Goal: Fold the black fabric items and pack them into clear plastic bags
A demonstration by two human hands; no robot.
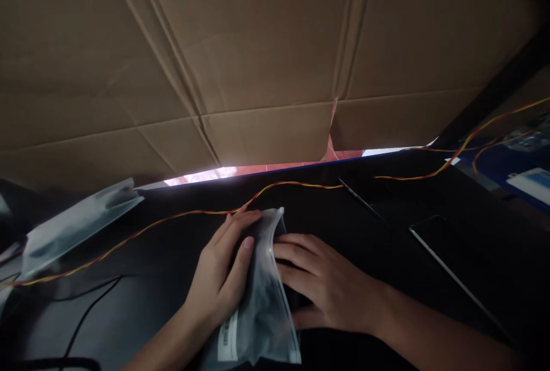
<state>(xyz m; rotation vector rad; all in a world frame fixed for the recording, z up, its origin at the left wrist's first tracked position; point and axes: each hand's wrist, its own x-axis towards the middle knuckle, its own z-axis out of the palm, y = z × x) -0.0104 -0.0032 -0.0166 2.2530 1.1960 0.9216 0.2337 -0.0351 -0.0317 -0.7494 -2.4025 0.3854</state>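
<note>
A small translucent zip bag (263,314) with a white label lies on the black table (141,268), something dark inside it. My left hand (223,271) rests on the bag's left side, fingers stretched flat along its top edge. My right hand (320,282) presses flat on the table at the bag's right edge, fingertips touching the zip strip. Neither hand grips the bag.
A big brown cardboard sheet (258,56) hangs overhead at the back. A twisted red-yellow wire (172,217) runs across the table. More translucent bags (73,225) lie at the left. A dark flat panel (451,256) sits to the right, a thin black cable (86,311) at lower left.
</note>
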